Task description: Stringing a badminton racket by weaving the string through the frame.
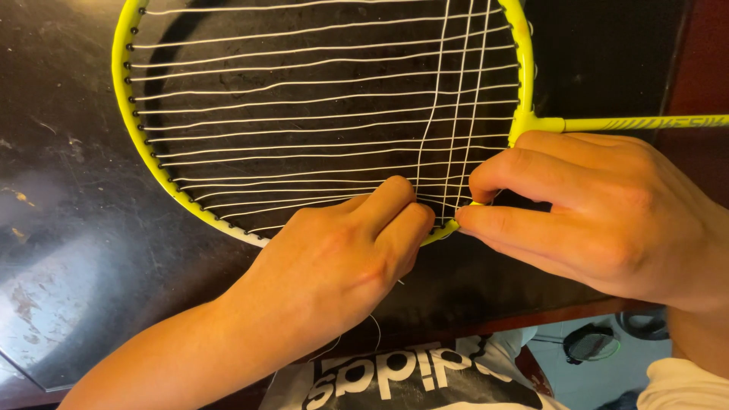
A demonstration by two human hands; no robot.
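Head view at six o'clock: I see my left hand [334, 254] pinching white strings [319, 121] at the near rim of a yellow racket [144, 144], my right hand [585, 216] at three o'clock pinching the frame edge. Beyond, the racket lies flat on a dark bench [68, 228].

Racket head [144, 144] lies flat on the table [68, 250] in front of you, its shaft [645, 122] running off to the right. Your left hand [334, 266] sits on the near rim, fingers over the strings [304, 114]. Your right hand [600, 212] is just right of it, touching the same near rim, below the shaft. Loose string hangs near your left wrist.
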